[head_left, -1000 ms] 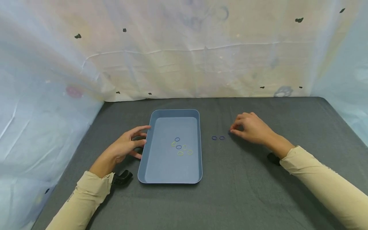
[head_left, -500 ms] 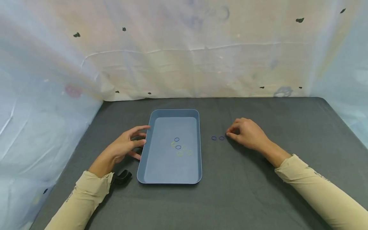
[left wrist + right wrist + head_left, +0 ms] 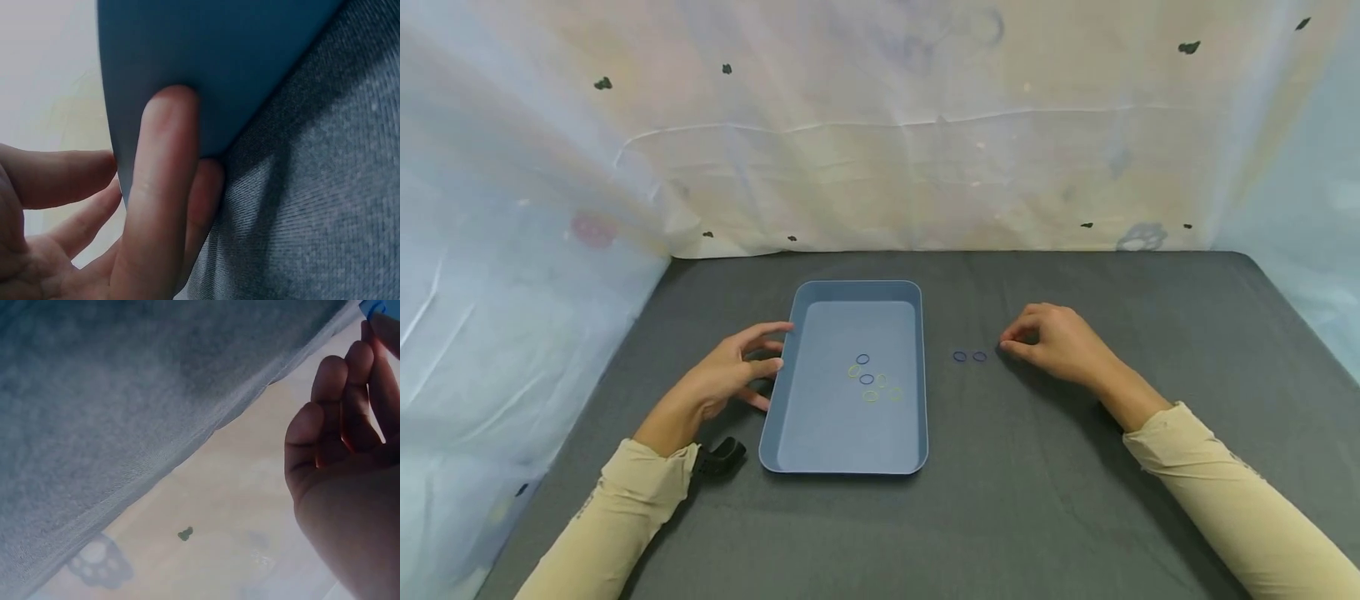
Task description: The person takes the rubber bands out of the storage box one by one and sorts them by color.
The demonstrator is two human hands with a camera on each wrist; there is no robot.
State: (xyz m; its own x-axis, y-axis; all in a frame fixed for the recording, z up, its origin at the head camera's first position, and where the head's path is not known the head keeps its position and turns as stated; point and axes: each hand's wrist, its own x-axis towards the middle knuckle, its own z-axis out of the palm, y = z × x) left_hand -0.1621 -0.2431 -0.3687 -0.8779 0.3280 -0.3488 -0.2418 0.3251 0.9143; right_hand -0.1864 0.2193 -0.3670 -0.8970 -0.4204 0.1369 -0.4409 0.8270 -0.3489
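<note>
My left hand (image 3: pixel 722 379) rests against the left wall of a blue-grey rectangular tray (image 3: pixel 850 442), its thumb and fingers touching the side and rim. The left wrist view shows the thumb (image 3: pixel 164 144) flat on the tray's outer wall. Inside the tray lie several small thin rubber bands, among them a blue rubber band (image 3: pixel 862 353) and a yellow rubber band (image 3: pixel 870 402). Right of the tray, my right hand (image 3: pixel 1060 346) pinches with thumb and forefinger low over the table; a blue rubber band (image 3: pixel 377 307) shows at those fingertips in the right wrist view.
Two blue rubber bands, one left (image 3: pixel 959 362) and one right (image 3: pixel 980 362), lie side by side on the dark grey tablecloth (image 3: pixel 985 517), between the tray and my right hand. A pale patterned curtain (image 3: pixel 880 192) hangs behind the table's far edge.
My right hand first shifted left and down toward the two blue rubber bands, then drew back slightly right. The left hand and tray have stayed in place.
</note>
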